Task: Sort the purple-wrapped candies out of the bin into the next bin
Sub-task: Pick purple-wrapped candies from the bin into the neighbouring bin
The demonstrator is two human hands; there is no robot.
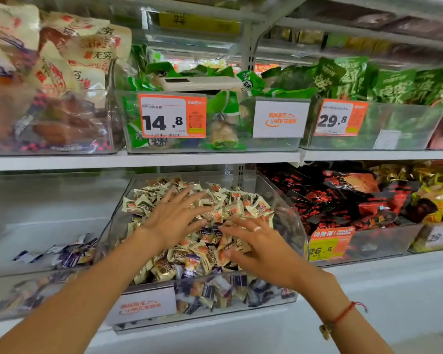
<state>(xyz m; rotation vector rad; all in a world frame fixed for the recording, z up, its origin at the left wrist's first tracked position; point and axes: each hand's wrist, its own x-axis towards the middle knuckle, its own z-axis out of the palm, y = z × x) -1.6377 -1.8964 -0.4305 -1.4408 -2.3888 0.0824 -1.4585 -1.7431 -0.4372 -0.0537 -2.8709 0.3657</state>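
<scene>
Roughly early-to-mid, I'd judge. Source is the clear plastic bin [287, 200] on the lower shelf, heaped with small cream-and-orange wrapped candies [241, 203]. Purple-wrapped candies [211, 229] are mixed in: a few dark purple ones show in the gap between the hands, one near the front at centre, and a good number more pressed against the front wall low down.

Left hand [175, 221] lies flat on the heap, fingers spread wide, holding nothing. Right hand [256, 242] rests on the heap just right of it, fingers straight and reaching left toward the exposed purple pieces; no pinch or grasp visible.

Next clear plastic bin on the left [49, 198] already holds a small cluster of sorted purple-wrapped pieces [69, 254] at its front right corner, just beside the source bin wall. Otherwise that bin shows mostly bare floor.

Left to do: most of it. How many purple ones are buried under the heap, can't tell.
</scene>
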